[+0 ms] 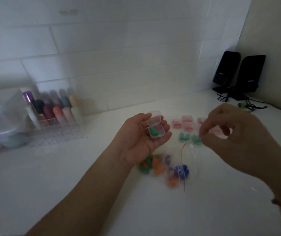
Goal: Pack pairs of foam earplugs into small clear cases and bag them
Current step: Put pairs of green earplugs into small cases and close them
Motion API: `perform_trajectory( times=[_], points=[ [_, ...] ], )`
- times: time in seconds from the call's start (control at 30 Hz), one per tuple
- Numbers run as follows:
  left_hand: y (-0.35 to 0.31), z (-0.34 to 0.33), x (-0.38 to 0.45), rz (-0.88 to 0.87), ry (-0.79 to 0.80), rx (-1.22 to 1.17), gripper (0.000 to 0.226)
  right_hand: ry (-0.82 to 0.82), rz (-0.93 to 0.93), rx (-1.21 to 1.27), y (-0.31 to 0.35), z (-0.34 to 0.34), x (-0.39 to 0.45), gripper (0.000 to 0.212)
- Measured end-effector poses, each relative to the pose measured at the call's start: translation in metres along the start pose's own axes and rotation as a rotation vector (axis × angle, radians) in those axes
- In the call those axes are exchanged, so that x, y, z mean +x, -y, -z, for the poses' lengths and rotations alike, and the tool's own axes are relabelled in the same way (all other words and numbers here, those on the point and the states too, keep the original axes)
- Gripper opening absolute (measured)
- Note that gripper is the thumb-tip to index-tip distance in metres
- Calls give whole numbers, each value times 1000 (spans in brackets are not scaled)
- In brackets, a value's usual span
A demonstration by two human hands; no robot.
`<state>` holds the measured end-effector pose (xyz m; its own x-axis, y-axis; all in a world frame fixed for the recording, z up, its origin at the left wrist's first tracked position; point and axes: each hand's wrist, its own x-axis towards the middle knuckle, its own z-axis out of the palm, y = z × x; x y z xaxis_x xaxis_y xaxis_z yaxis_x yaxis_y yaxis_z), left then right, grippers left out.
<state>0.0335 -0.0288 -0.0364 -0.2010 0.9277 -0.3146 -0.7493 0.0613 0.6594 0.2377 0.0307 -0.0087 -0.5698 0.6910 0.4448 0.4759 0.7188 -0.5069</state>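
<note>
My left hand (141,133) lies palm up and cradles a small clear case (155,127) with its lid open; a green earplug (153,132) sits inside it. My right hand (235,138) hovers to the right with fingers curled in a pinch; whether it holds anything is blurred. Under the hands, loose green, orange and blue earplugs (160,166) lie on the white counter beside a clear bag with a red strip (184,166). Filled cases with pink earplugs (186,122) and green earplugs (184,136) stand in rows behind.
A clear organiser with coloured tubes (56,111) stands at the left against the tiled wall, next to a plastic box (0,126). Two black speakers (238,74) with cables occupy the back right corner.
</note>
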Motion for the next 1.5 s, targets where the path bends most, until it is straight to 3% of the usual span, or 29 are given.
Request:
perform_trajectory(
  times=[0.1,0.13,0.3,0.37,0.47,0.5,0.63,0.73,0.83,1.0,1.1,1.3,1.5],
  points=[
    [-10,6,4,-54,-44,-36,30,430,-7,-194,-8,-2,-6,5],
    [-13,8,6,-70,-62,-42,29,502,11,-199,-8,-7,-8,6],
    [-11,16,14,-54,-124,-34,27,581,71,-393,-1,-39,-7,31],
    [-10,18,16,-41,-129,-28,27,571,65,-444,2,-49,-8,39],
    [-8,18,19,-33,-128,-12,27,505,71,-413,7,-61,-8,74],
    [-7,18,19,-29,-125,-11,28,488,66,-401,7,-62,-8,74],
    [-7,19,20,-16,-115,-25,27,394,73,-340,1,-65,-7,31],
    [-7,19,21,-14,-109,-26,26,286,51,-253,-7,-73,-4,41],
    [-6,18,20,-11,-97,-24,27,337,39,-275,-8,-80,-1,60],
    [-5,18,20,-3,-84,-39,28,330,-1,-222,-5,-92,0,27],
    [-5,18,19,0,-80,-45,28,301,-44,-132,-5,-96,3,25],
    [-5,19,22,2,-73,-92,29,286,-18,-233,-1,-91,0,16],
    [0,18,24,-43,-59,-280,31,216,46,-186,0,-93,-5,42]
  ],
)
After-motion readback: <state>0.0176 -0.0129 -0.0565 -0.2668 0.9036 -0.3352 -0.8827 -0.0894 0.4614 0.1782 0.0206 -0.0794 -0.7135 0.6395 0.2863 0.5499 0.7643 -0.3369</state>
